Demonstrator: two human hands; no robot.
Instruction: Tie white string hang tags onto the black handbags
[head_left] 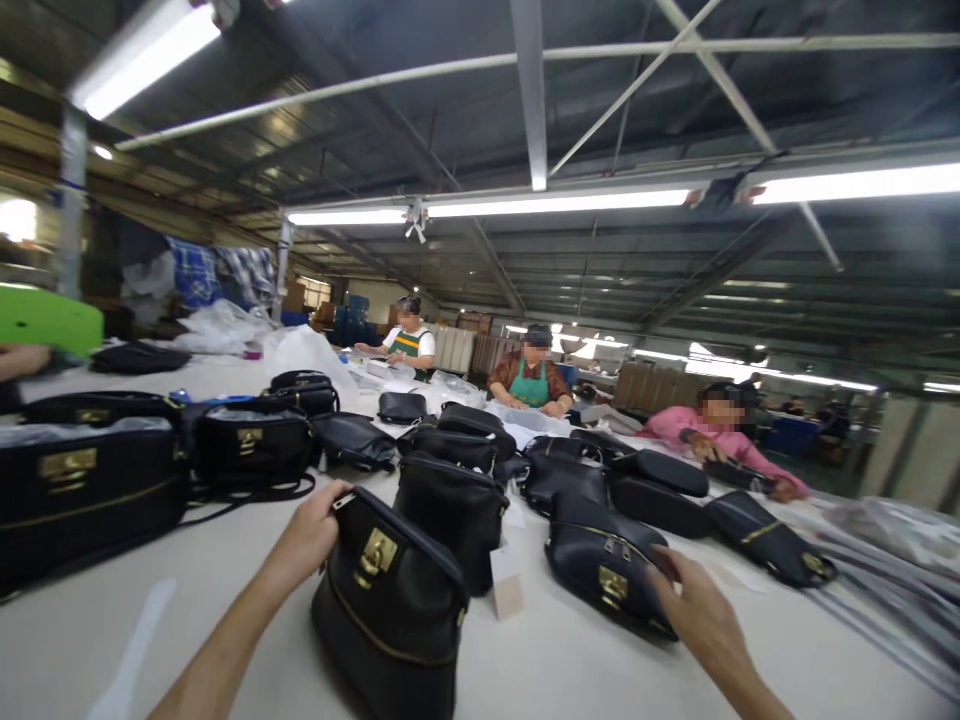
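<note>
Pinched in my left hand [311, 535] is the upper left corner of a black handbag [394, 600] with a gold clasp and a gold line across its front. This bag stands tilted at the near edge of the table, by the zip end. My right hand [697, 605] has its thumb and fingers on the right end of another black handbag [600, 560], which leans back and shows a zip and gold clasp. Between them stands a further black bag [450, 510], with a pale paper tag [506, 583] beside it.
Several black bags crowd the white table [247, 610]; a large one [90, 480] stands at left. Co-workers sit opposite, one in a green apron [529, 385], another in a pink sleeve [772, 465]. Clear plastic [892, 530] and dark straps [900, 600] lie at right.
</note>
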